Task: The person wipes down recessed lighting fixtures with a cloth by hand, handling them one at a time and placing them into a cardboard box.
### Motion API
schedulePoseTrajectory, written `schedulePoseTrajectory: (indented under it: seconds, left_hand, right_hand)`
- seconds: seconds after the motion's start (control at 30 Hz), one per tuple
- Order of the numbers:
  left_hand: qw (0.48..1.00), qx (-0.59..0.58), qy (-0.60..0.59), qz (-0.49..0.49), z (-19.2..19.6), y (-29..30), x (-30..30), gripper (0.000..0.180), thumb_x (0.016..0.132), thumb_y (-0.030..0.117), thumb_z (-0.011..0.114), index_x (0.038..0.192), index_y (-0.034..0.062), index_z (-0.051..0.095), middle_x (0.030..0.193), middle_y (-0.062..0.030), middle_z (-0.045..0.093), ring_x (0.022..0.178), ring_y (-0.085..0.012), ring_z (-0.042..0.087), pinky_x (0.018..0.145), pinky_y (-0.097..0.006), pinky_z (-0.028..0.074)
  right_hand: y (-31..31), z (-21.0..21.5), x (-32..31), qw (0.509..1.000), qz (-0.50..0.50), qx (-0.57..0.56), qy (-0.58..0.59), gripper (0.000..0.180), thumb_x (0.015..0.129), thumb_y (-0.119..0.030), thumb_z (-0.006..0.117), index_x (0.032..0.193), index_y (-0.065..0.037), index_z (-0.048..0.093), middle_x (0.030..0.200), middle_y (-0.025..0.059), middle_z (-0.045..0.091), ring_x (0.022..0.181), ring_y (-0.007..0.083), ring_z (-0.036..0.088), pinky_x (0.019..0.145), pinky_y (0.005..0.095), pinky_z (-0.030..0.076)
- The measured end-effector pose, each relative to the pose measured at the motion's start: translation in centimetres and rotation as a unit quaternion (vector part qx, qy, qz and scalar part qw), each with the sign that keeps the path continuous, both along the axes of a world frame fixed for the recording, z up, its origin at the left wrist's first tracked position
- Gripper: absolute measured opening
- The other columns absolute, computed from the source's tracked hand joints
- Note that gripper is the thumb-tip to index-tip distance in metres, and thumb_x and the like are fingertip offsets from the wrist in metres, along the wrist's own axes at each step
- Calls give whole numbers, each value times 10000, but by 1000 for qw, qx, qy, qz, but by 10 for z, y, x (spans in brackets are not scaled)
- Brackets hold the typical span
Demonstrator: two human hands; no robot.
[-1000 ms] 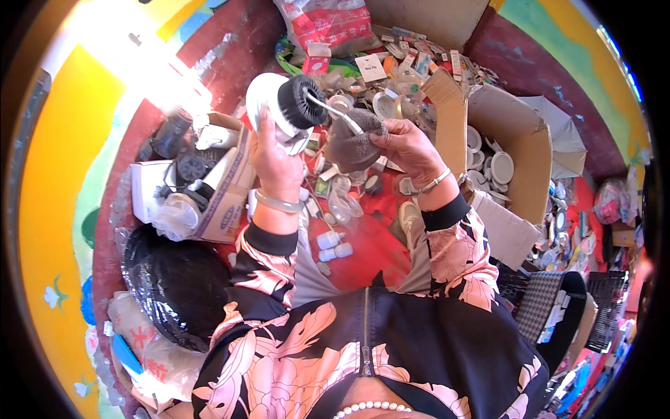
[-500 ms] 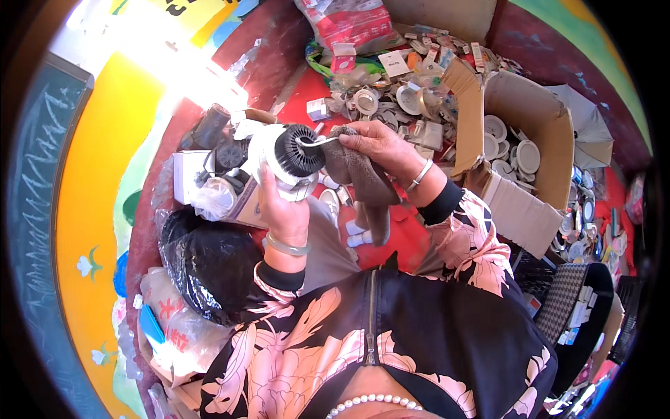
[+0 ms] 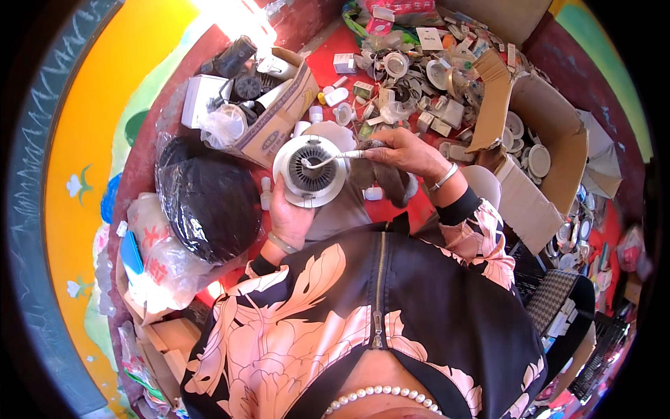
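While gripped: round lamp housing (image 3: 309,171), toothbrush (image 3: 333,158).

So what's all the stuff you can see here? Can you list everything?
Round lamp part: one, white with dark finned middle, held centre.
Thin tool: one, white, over the lamp part.
Grey cloth: one, under the right hand.
Open cardboard box: one, brown, upper left, holding dark and white parts.
Big cardboard box: one, brown, right, holding white discs.
Black plastic bag: one, left.
Small parts pile: many, mostly white, top on red floor.
Left hand: holds the lamp part.
Right hand: holds the thin tool.
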State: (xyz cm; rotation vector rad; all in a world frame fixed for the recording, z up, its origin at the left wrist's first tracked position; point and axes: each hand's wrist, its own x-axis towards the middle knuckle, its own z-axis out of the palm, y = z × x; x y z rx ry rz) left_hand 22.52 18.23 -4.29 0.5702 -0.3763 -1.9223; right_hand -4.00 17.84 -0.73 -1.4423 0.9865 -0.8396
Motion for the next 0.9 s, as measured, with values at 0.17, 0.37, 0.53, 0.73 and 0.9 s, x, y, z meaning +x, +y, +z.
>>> schedulePoseTrajectory:
  seconds: [0.17,0.37,0.53,0.73,0.9]
  left_hand:
    - [992,-43,-108,-39,-10,19,36,420,940,314,438,1267,50,443,1253,-77,512,1146,-200,480,999,-373,348]
    - [818,-312,-474,88,-28,24,49,435,904,184,535,1260,-39,420,1243,-99,487,1117,-194,481,986,-331,348]
    - [527,-640,-560,15,60,6,5,335,774,109,643,1079,-15,578,991,-156,601,1008,-307,535,891,-367,395]
    - [487,-695,-525,-58,51,-19,-27,113,748,68,632,847,14,618,830,-117,608,793,-286,554,732,-391,427]
    - [563,-634,-517,-119,47,-23,-32,30,767,50,578,780,28,594,740,-88,591,753,-286,558,739,-379,416]
  right_hand:
    - [19,-3,21,999,12,-30,3,262,892,-236,561,1026,-23,635,709,-25,535,670,47,441,570,240,386]
    - [36,-25,33,993,-105,-35,40,298,898,-277,550,872,13,616,628,9,479,622,75,398,544,276,381]
    - [47,-18,41,984,-166,-38,52,337,907,-298,533,808,18,593,613,24,458,609,93,385,543,279,379]
    - [55,-16,36,972,-192,-115,73,272,912,-265,510,926,-10,603,727,100,573,680,191,546,634,339,448]
    - [57,19,66,874,-157,-304,346,244,867,-258,539,956,-31,542,807,172,600,779,341,590,669,426,468]
